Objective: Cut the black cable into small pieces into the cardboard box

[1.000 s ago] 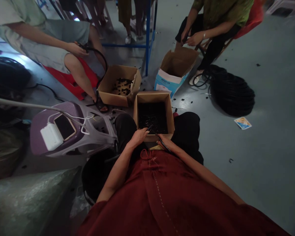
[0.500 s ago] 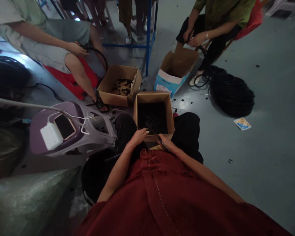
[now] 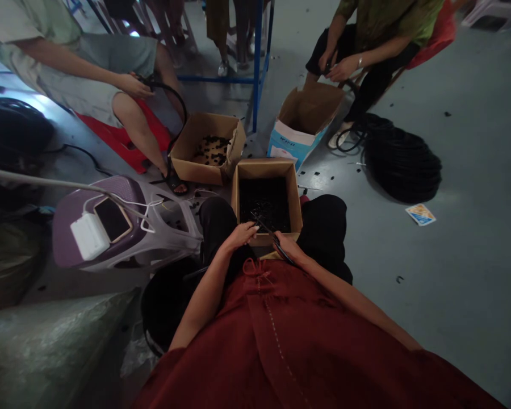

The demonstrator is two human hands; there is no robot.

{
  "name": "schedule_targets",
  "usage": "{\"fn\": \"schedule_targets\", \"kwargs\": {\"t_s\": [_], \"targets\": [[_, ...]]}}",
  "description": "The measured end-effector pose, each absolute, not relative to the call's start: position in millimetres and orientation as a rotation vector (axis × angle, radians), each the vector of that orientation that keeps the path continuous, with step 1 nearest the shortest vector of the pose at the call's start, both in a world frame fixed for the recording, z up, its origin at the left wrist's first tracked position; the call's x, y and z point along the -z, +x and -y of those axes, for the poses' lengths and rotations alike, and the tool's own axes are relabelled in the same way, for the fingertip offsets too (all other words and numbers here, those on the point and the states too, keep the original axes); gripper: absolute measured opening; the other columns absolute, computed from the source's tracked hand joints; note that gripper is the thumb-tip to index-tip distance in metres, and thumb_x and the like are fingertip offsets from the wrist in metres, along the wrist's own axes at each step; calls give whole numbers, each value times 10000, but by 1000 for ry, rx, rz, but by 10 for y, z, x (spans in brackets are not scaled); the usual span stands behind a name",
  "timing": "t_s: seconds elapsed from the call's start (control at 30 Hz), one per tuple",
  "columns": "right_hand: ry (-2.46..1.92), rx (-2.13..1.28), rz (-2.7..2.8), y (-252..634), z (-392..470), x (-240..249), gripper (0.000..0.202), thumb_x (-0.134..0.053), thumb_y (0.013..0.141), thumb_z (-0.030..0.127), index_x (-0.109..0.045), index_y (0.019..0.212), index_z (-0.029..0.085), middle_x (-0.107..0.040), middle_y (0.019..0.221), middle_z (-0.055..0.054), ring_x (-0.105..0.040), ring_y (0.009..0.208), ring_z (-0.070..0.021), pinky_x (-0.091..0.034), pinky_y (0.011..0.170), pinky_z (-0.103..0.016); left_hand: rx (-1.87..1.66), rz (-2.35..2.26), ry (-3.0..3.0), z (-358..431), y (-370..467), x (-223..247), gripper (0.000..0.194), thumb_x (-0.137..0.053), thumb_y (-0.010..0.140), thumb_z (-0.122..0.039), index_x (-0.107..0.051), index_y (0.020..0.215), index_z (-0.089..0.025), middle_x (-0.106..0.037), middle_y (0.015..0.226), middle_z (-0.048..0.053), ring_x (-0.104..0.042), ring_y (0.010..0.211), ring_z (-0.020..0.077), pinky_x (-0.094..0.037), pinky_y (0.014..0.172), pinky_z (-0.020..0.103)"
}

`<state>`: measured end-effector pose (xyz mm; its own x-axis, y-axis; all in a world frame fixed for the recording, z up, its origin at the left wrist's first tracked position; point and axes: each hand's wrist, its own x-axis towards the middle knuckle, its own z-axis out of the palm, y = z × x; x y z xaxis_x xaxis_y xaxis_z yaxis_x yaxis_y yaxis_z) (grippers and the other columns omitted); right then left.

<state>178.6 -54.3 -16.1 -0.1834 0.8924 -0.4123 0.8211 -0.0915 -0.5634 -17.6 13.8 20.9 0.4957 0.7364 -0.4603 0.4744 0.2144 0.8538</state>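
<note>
Between my knees stands a cardboard box [image 3: 298,210] with small black pieces [image 3: 266,196] inside. My left hand [image 3: 242,234] is at the box's near left edge, its fingers pressed together; what they hold is too small and dark to make out. My right hand [image 3: 287,245] is closed around a dark, slender tool [image 3: 277,241], which looks like scissors. The tool's tip points up and left over the box, close to my left fingertips.
Two other boxes, one brown [image 3: 200,171] and one blue and white [image 3: 296,146], stand beyond. A purple stool [image 3: 68,210] on the left bears a phone [image 3: 113,220]. At right lies a black tubing coil [image 3: 402,165]. Two people sit opposite, holding black tubing.
The blades of the tool over the box look slightly shifted near my left fingertips. Both my hands have stayed in nearly the same place.
</note>
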Motion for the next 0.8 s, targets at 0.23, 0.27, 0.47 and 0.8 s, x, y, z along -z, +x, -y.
{"fn": "schedule_targets", "kwargs": {"t_s": [0.23, 0.27, 0.47, 0.8], "targets": [[-1993, -1136, 2067, 1789, 542, 125, 281, -492, 796, 259, -498, 1068, 188, -646, 800, -76, -562, 686, -173, -285, 578, -223, -237, -1119, 1357, -172, -168, -215, 288, -414, 843, -380, -500, 700, -146, -473, 531, -44, -355, 379, 38, -248, 363, 162], [-1997, -1127, 2073, 1788, 545, 118, 287, -490, 799, 262, -497, 1077, 189, -648, 808, -79, -566, 691, -174, -286, 581, -224, -239, -1118, 1344, -173, -164, -214, 289, -417, 844, -380, -499, 698, -145, -477, 535, -43, -351, 377, 36, -244, 361, 162], [-2026, -1140, 2075, 1784, 544, 120, 294, -472, 810, 272, -500, 1091, 188, -650, 803, -82, -575, 685, -175, -280, 570, -226, -232, -1118, 1323, -193, -155, -173, 296, -425, 844, -385, -482, 679, -146, -479, 538, -43, -353, 373, 34, -236, 354, 165], [-2005, -1131, 2022, 1794, 569, 175, 249, -498, 789, 256, -522, 1029, 191, -630, 757, -60, -545, 654, -160, -274, 567, -224, -256, -1086, 1303, -217, -169, -146, 322, -416, 851, -397, -494, 675, -139, -466, 500, -47, -335, 356, 29, -229, 358, 165]]}}
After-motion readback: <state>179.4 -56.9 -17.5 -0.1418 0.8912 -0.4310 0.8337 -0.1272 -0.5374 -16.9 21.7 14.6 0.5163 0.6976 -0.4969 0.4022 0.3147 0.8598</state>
